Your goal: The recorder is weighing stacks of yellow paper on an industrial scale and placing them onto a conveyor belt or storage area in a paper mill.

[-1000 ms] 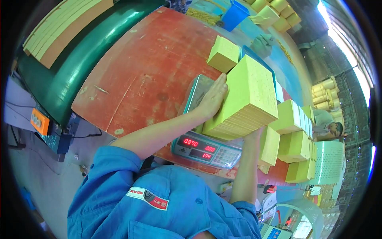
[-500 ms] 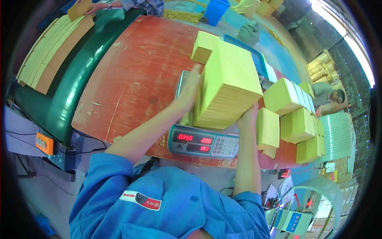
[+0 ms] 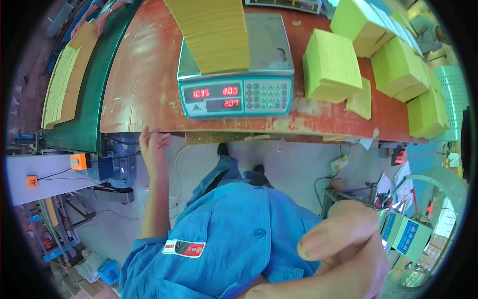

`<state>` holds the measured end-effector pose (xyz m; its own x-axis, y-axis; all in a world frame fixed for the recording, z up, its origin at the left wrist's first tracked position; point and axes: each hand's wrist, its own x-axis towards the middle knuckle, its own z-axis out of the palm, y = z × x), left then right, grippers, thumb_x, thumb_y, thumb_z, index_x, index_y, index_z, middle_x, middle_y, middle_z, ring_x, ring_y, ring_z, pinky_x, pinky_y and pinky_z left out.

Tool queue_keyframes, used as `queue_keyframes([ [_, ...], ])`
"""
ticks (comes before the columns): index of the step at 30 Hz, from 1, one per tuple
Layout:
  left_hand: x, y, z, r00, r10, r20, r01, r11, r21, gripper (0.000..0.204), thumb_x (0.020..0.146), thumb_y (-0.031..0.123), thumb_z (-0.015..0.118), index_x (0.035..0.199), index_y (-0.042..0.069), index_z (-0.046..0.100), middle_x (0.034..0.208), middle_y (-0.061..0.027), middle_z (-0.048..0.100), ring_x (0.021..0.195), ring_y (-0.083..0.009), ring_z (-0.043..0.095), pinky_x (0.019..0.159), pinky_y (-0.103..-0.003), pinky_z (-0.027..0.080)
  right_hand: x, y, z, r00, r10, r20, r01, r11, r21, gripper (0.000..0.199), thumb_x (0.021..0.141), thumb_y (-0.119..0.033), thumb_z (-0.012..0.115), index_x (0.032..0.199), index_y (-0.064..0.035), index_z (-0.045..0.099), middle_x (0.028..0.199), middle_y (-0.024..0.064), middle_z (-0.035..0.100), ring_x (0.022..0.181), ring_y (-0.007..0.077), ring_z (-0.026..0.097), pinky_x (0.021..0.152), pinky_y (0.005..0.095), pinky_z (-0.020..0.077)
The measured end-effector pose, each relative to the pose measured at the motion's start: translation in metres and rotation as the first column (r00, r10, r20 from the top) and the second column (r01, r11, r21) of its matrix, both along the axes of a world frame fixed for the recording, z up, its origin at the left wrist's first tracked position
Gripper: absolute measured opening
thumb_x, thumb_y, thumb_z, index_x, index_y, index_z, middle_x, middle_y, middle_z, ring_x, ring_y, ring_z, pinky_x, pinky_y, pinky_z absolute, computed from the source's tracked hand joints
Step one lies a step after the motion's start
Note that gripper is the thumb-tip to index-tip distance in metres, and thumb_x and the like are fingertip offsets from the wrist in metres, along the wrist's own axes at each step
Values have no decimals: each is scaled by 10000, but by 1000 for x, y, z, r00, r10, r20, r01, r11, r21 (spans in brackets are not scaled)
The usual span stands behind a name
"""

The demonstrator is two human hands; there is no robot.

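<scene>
A tall stack of yellow paper sheets [image 3: 214,40] rests on the metal plate of a teal-rimmed digital scale [image 3: 236,95]. Its upper end runs out of the picture. The display glows red. Neither of my hands touches the stack. My left hand [image 3: 155,147] is raised near the table's front edge, fingers spread and holding nothing. Close to the camera, large at the lower right, is my right hand [image 3: 348,244]. Its fingers are bent, with a gap between the upper fingertip and the lower digit. Nothing shows in it, though the lower edge cuts part of it off.
More yellow paper stacks [image 3: 332,65] stand on the red table [image 3: 144,74] to the right. A green conveyor belt [image 3: 94,99] runs along the left, bearing pale sheets [image 3: 64,89]. Another person's hands [image 3: 102,22] work beside it. A second device [image 3: 284,5] sits at the back.
Both my hands have let go of the stack, which now sits on the scale. My left hand came down toward me, my right toward the camera. The display reading differs, and the view tilted downward.
</scene>
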<state>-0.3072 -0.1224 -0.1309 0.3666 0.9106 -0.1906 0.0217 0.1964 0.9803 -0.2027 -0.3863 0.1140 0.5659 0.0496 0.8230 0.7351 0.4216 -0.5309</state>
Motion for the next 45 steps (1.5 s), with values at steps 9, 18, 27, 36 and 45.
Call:
queue_keyframes([
  [9, -8, -72, 6, 997, -82, 7, 82, 997, 8, 459, 981, 132, 488, 1410, 70, 336, 1257, -166, 562, 902, -214, 651, 770, -330, 518, 19, -52, 11, 961, 119, -248, -224, 862, -454, 133, 739, -151, 674, 841, -102, 743, 833, 29, 690, 729, 164, 616, 757, 371, 461],
  [18, -13, -73, 12, 997, -70, 20, 71, 997, -39, 476, 966, 116, 507, 1400, 58, 320, 1201, -152, 591, 860, -228, 659, 738, -324, 527, 17, -113, 19, 908, 259, -330, -419, 513, -749, 221, 695, -128, 663, 902, -62, 708, 896, 36, 680, 741, 147, 585, 778, 263, 434],
  [27, 13, -50, 15, 951, -299, 76, 300, 954, -6, 205, 975, 132, 523, 1131, 9, 578, 1002, -93, 646, 827, -163, 623, 761, -297, 499, 55, -42, -50, 913, 404, 60, -342, 837, -428, 293, 782, -92, 598, 1058, 6, 611, 786, 127, 619, 815, 286, 619, 764, 430, 458],
  [36, 152, -107, 92, 451, -847, -281, 824, 275, 495, 76, 882, -38, 572, 915, -13, 636, 870, -85, 645, 810, -159, 628, 734, -275, 494, 42, -115, -181, 631, -112, -767, -419, 784, -459, 268, 906, -48, 566, 1165, -16, 626, 961, 102, 703, 878, 166, 670, 780, 307, 533],
  [45, 318, -210, 128, 545, -569, -616, 486, -384, 785, 386, 743, 131, 752, 1082, 11, 611, 1215, -167, 579, 1103, -350, 561, 912, -427, 469, 56, -165, -215, 471, -184, -863, -294, 890, -349, 251, 922, -49, 529, 1144, 31, 616, 946, 94, 697, 900, 146, 658, 835, 278, 513],
])
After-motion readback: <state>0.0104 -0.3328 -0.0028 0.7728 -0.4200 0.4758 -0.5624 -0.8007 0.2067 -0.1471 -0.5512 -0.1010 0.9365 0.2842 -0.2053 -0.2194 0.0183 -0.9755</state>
